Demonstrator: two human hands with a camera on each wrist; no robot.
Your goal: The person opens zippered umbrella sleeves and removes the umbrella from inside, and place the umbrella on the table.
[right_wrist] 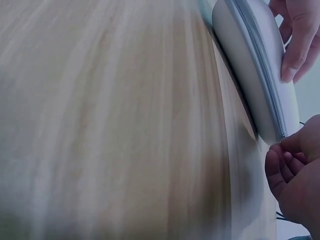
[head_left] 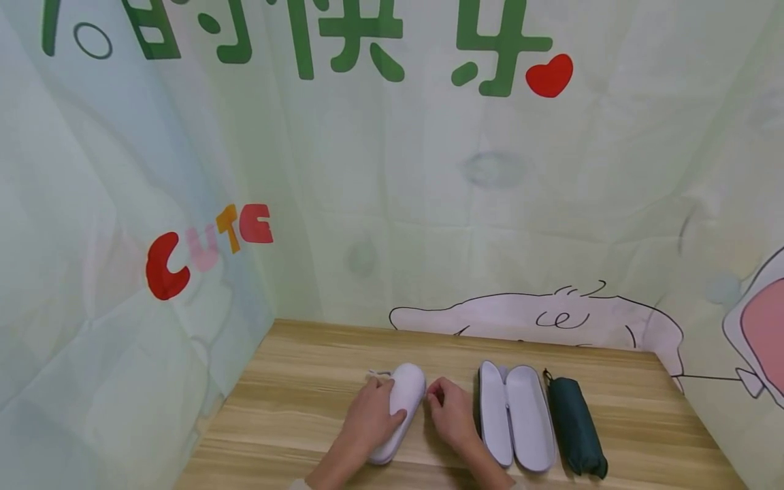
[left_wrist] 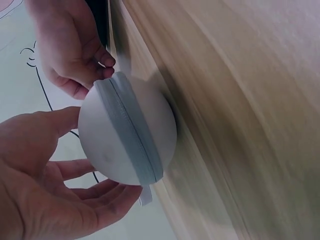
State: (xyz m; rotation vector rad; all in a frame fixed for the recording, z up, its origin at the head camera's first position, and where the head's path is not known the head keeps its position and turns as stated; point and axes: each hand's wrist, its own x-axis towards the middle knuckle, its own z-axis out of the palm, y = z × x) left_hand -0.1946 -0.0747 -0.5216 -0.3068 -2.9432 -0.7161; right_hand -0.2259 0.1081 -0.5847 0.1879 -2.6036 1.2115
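Observation:
A pale zippered hard case, long and rounded like a glasses case, lies on the wooden table, seen end-on in the left wrist view. My left hand grips it from the left, thumb over the top and fingers along the far side. A small strap sticks out beside those fingers. My right hand is at the case's right side, thumb and forefinger pinched together at the zipper. The zipper pull itself is mostly hidden by the fingertips. Along the seam, the case looks closed.
Right of my right hand lies an open glasses case, both halves facing up. Beside it is a dark green folded umbrella in a sleeve with a loop. A printed cloth hangs behind and left of the table.

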